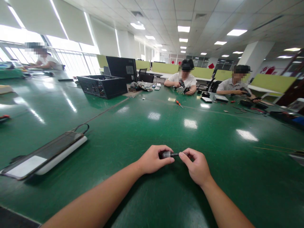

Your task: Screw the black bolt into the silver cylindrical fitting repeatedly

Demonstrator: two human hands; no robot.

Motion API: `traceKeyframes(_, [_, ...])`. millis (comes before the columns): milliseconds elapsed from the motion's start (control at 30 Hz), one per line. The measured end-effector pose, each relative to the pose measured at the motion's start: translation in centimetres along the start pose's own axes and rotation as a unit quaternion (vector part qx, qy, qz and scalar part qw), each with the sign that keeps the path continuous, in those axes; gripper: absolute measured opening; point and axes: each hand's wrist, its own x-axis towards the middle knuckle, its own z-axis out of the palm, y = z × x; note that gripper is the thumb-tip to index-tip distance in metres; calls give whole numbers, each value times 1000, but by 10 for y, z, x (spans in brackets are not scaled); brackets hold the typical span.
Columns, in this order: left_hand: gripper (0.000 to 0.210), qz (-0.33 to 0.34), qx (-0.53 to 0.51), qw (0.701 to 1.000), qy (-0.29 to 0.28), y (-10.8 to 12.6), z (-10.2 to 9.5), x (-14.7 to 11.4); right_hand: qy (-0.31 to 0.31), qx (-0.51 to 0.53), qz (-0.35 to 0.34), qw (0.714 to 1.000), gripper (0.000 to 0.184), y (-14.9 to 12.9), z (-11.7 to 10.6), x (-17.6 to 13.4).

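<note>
My left hand (154,158) is closed round a small grey metal cylinder (167,154), with thumb and fingers on its left part. A thin dark shaft (175,155) sticks out of the cylinder to the right; it looks like a drill chuck with a bit, though I cannot be sure. My right hand (196,164) pinches the shaft's far end between thumb and fingertips. A bit of shiny metal shows among those fingers, too small to name. Both hands are just above the green table (156,193), close together.
A phone (45,152) lies at left on a white block with a looped cable. An open black computer case (102,87) stands at back left. An orange screwdriver (178,103) lies midway. Across the table, one person (181,79) holds a power drill; others sit right and far left.
</note>
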Motion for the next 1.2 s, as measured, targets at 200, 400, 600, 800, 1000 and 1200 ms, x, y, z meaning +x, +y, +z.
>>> traceKeyframes(200, [32,2,6,1000,-3,-1,0,0,-5,1,-5,1000,33,1,0,1])
traceKeyframes(400, [31,16,22,999,-22,-3,1,0,-58,-9,11,998,29,0,3,-1])
traceKeyframes(600, [28,45,67,996,-42,-3,1,0,-86,-25,-1,996,21,-6,6,-3])
traceKeyframes(800, [25,63,70,994,-49,-1,1,1,-92,-29,-9,995,21,-9,7,-4])
traceKeyframes(1000, [27,75,69,993,-58,-2,0,1,-88,-43,-11,995,23,-9,7,-5])
traceKeyframes(1200, [29,78,78,992,-62,-3,0,1,-69,-52,-16,996,27,-8,6,-5])
